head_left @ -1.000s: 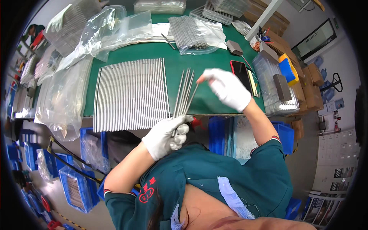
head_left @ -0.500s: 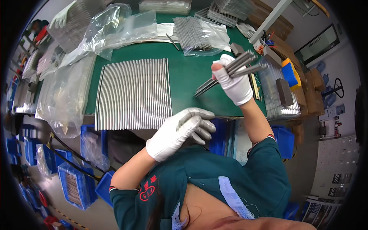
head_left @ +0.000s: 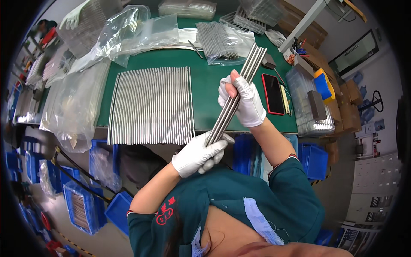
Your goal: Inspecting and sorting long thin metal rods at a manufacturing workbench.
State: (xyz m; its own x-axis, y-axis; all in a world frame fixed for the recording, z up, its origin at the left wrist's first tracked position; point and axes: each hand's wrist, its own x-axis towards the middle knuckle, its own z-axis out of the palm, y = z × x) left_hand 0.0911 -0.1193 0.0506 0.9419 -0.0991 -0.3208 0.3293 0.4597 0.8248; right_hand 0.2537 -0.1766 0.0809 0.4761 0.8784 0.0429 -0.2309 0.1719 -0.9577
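Note:
A bundle of several slim metal rods (head_left: 227, 112) slants between my gloved hands, over the front edge of the green table. My right hand (head_left: 245, 99), in a white glove with bare thumb and fingertip showing, is closed around the bundle's middle. Round its lower end wraps my left hand (head_left: 198, 155), in a white glove, its thumb across the rods. To the left of the bundle, many similar metal rods (head_left: 150, 107) lie side by side in a flat row, their near ends at the table edge.
At the right of the green table (head_left: 201, 85) lie a red-edged phone (head_left: 273, 94) and clear plastic trays (head_left: 310, 103) with a dark block (head_left: 317, 104) on them. Bagged rods (head_left: 216, 40) and a single loose rod (head_left: 195, 49) lie farther back. Plastic bags (head_left: 75, 103) cover the left side.
My right hand has swung the rod bundle inward and more upright, uncovering the phone. The left hand, empty before, has closed on the bundle's lower end.

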